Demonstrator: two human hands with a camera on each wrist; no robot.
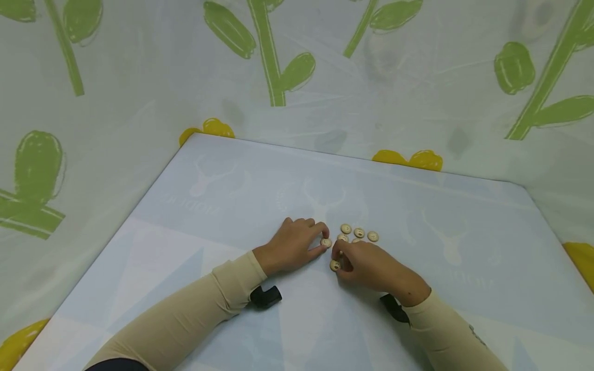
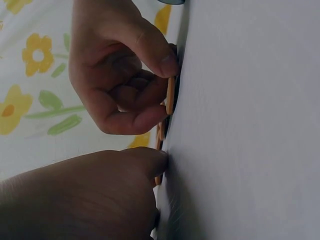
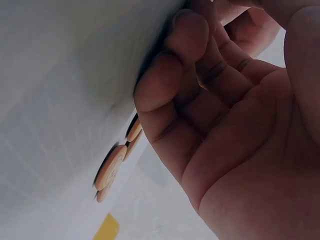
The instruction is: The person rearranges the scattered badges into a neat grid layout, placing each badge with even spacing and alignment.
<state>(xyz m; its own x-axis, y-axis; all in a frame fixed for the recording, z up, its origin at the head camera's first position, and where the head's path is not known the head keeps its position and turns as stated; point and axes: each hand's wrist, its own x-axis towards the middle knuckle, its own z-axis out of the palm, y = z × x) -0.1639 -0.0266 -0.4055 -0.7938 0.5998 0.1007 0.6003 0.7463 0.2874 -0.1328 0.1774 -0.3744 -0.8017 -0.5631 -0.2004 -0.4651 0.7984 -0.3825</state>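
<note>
Left of a group of small round wooden buttons (image 1: 345, 229), my left hand (image 1: 293, 244) pinches one pale button (image 1: 326, 242) between thumb and index finger at the tabletop. My right hand (image 1: 371, 265), just to its right and nearer to me, holds another button (image 1: 335, 265) by the edge. In the left wrist view the right hand's thumb and finger grip that button (image 2: 170, 95), which is seen edge-on close to the table. My right hand (image 3: 220, 115) hides its held button in the right wrist view and partly covers the nearer buttons in the head view.
Several buttons lie in rows past my right hand, the rightmost button (image 1: 373, 236) among them. The pale blue and white tabletop (image 1: 232, 185) has faint deer prints. Behind it hangs a white cloth (image 1: 153, 67) with green and yellow plant patterns.
</note>
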